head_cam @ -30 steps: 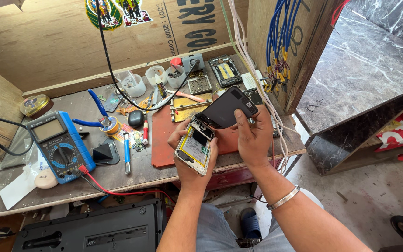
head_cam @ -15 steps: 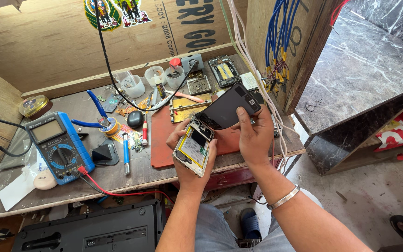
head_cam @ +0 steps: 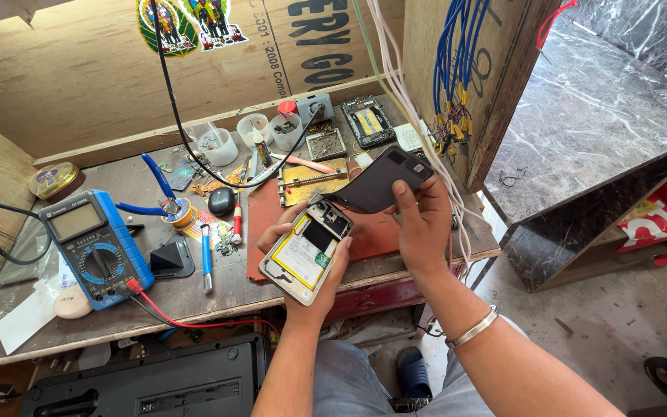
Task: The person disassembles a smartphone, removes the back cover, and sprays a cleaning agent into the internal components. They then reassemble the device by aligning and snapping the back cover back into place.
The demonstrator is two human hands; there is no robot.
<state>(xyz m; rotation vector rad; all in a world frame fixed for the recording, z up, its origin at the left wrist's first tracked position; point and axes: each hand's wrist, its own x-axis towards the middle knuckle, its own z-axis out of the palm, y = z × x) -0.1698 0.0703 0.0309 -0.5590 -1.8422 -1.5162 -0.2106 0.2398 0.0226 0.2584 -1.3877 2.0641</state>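
My left hand (head_cam: 314, 266) holds an opened smartphone body (head_cam: 303, 251) face down, its battery and circuit board showing. My right hand (head_cam: 424, 224) grips the dark back cover (head_cam: 380, 181), lifted and swung away from the phone's top end, one corner still close to the body. Both are held above the reddish-brown work mat (head_cam: 372, 232) on the bench, near its front edge.
A blue multimeter (head_cam: 98, 247) with a red lead lies at the left. Blue-handled pliers (head_cam: 160, 193), a solder reel, a screwdriver (head_cam: 237, 224), small cups (head_cam: 268, 131), a brass holder (head_cam: 314, 181) and another opened phone (head_cam: 368, 120) crowd the bench. Blue wires (head_cam: 449, 69) hang at the right.
The back cover has swung further up and away from the phone body. Both hands have stayed in roughly the same place over the mat.
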